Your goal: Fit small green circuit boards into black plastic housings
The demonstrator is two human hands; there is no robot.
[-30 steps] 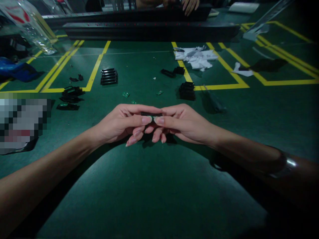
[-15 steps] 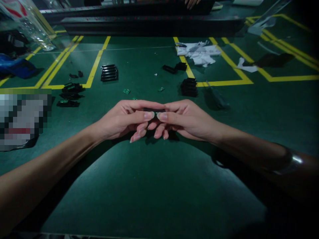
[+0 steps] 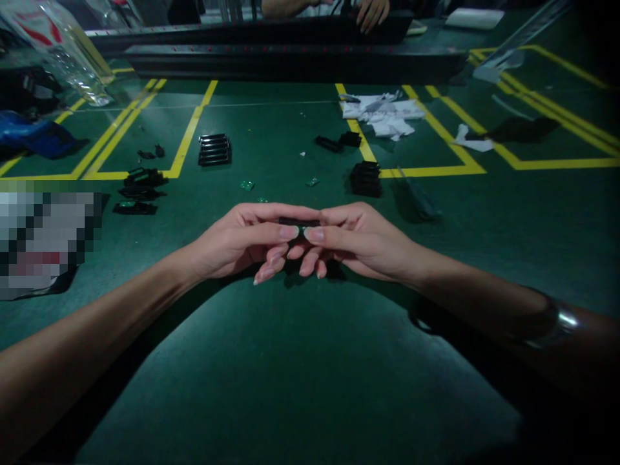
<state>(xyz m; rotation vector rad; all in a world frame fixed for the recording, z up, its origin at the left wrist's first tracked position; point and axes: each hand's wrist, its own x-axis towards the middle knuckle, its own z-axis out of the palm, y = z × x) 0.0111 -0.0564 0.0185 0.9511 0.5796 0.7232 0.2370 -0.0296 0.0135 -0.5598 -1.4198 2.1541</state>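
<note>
My left hand [image 3: 237,240] and my right hand [image 3: 361,240] meet at the middle of the green table [image 3: 290,374]. Together they pinch a small black plastic part [image 3: 298,222] between thumbs and forefingers. Only its top edge shows; the rest is hidden by my fingers. My other fingers curl down beneath it, just above the table. A metal bracelet [image 3: 557,326] sits on my right wrist.
Stacks of black parts lie at the back: one stack [image 3: 214,150] left of centre, another stack [image 3: 365,178] right of centre, loose pieces [image 3: 138,190] at left. Small green chips [image 3: 247,185] lie nearby. Crumpled white paper [image 3: 382,113] and yellow lines mark the table. Another person's hand [image 3: 371,11] rests at the far edge.
My hands keep the same pinch on the black part. The view shifted slightly up and then down again; nothing on the table moved.
</note>
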